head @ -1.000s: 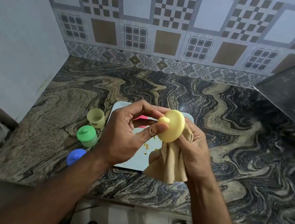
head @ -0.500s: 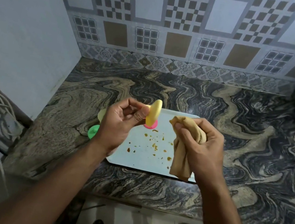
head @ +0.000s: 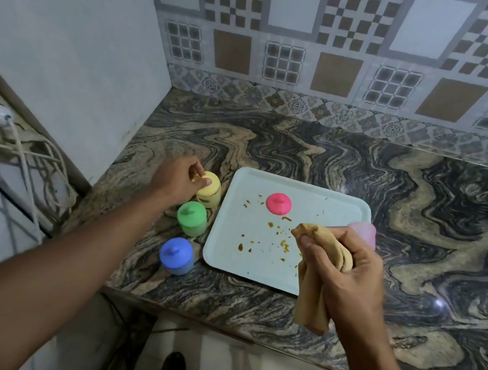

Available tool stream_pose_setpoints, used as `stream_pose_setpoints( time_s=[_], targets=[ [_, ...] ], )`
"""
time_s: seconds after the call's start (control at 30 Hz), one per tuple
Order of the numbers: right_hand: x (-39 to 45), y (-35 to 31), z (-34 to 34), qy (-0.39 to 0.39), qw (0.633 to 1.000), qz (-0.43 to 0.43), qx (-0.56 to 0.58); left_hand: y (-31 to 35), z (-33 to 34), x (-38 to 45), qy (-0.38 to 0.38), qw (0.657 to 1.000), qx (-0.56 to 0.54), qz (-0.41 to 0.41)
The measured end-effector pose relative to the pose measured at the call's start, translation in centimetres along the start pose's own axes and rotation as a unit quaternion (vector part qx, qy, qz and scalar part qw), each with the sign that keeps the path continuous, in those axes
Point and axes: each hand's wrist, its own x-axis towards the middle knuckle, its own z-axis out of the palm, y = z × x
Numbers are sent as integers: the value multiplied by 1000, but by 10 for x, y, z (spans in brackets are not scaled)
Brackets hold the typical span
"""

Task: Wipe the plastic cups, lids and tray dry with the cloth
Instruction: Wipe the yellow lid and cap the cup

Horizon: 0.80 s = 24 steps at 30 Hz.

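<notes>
Fingers of left hand [head: 177, 178] now pinch yellow lid [head: 207, 185] onto yellow cup [head: 210, 197] on desk [head: 426, 217], no longer beside cloth [head: 315, 279]. Right hand [head: 341, 273] grips bunched cloth above soiled tray [head: 225, 246]. Pink lid [head: 279, 203] likely next.

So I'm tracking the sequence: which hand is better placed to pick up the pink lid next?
Probably the left hand. It only pinches the yellow lid on its cup, just beside the tray where the pink lid lies. The right hand is full, gripping the cloth.
</notes>
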Motion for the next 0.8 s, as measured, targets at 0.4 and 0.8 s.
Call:
stream_pose_setpoints(
  time_s=[0.4, 0.8],
  targets=[
    [-3, 4, 7, -4, 1000, 24, 4, -10, 17, 11, -25, 1000, 2, 6],
    [1, 9, 9, -4, 999, 32, -10, -11, 23, 12, -20, 1000, 6, 16]
  ],
)
